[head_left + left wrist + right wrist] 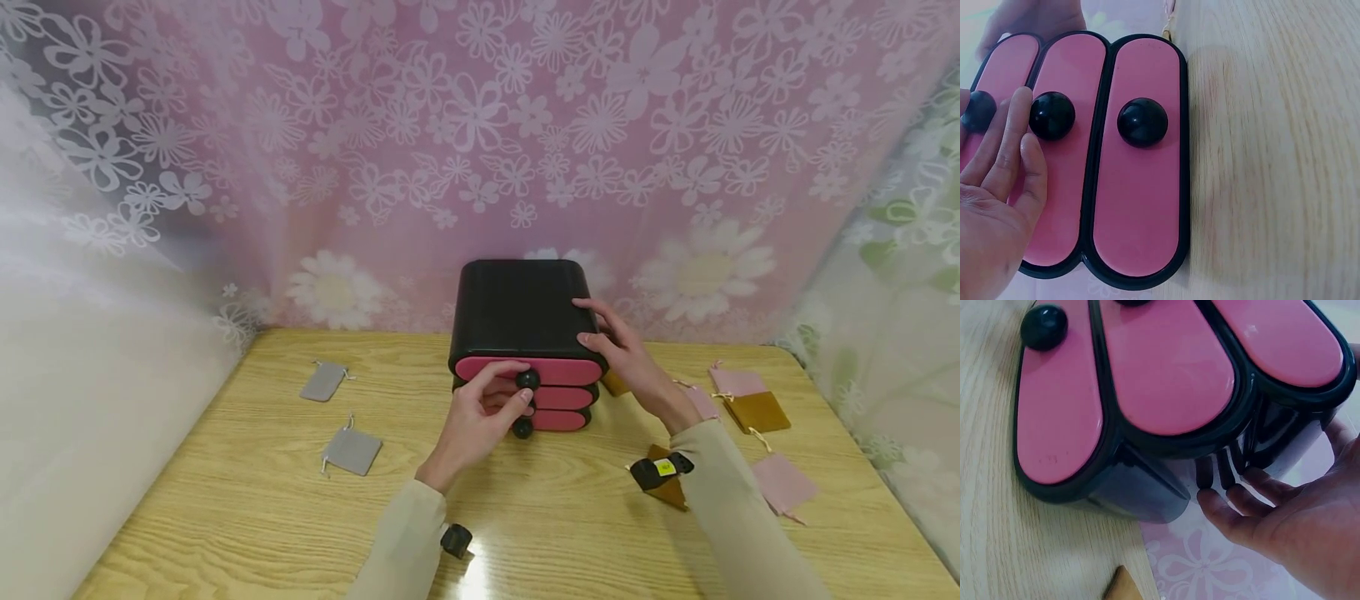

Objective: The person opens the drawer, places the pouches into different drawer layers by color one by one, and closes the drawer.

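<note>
While pinching top knob (pixel 528 379) with left hand (pixel 480 421), apparently touches drawer unit's (pixel 521 304) right edge with spread right hand (pixel 632 365); leaves room before grey pouches (pixel 353 452) near surface's (pixel 225 525) left edge.

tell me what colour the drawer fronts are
The drawer fronts are pink, best seen in the left wrist view.

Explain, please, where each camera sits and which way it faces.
Head: on the head, facing forward and down at the glossy black cabinet with three oval pink drawer fronts; left hand, right hand, beige sleeves show.
Left wrist: on that wrist, facing the fronts; left hand, partial right hand.
Right wrist: on that wrist, facing fronts and side; mainly right hand.
Wrist views share: fronts, round black knobs.
</note>
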Demonstrator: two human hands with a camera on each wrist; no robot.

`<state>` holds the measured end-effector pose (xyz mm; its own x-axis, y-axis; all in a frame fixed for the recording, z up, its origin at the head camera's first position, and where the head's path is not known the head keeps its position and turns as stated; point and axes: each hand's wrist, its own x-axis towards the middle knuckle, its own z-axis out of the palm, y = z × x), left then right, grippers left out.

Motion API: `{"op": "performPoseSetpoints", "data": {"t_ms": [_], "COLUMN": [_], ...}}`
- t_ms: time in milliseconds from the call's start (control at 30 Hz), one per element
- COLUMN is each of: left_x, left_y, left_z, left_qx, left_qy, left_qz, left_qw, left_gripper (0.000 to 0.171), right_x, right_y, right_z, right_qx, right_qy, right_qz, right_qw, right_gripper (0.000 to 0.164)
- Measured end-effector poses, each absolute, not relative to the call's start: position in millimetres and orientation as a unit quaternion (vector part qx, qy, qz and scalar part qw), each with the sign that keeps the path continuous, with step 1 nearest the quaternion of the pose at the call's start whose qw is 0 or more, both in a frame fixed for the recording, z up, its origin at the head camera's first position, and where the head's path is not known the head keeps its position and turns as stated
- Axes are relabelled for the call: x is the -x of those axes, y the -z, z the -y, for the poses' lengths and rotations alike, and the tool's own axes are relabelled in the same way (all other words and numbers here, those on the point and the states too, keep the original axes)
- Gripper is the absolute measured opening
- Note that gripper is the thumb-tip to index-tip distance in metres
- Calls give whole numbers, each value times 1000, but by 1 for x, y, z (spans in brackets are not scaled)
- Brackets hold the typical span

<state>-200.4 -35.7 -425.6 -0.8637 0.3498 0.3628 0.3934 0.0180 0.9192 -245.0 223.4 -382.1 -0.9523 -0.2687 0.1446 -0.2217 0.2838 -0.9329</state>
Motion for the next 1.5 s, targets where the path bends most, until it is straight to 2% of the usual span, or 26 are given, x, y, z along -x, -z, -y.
{"op": "performPoseSetpoints", "data": {"t_ms": [1500], "left_x": [188], "left_y": [424], "left_z": [40], "left_qx": [266], "left_qy": [613], "left_qz": [743], "left_qw": [29], "left_gripper": [34], "right_x": [240], "right_y": [381], "right_z": [-221], "right_qx": [150], "right_qy": [582], "right_qz": [-799], "right_qw": [25], "right_gripper": [57]}}
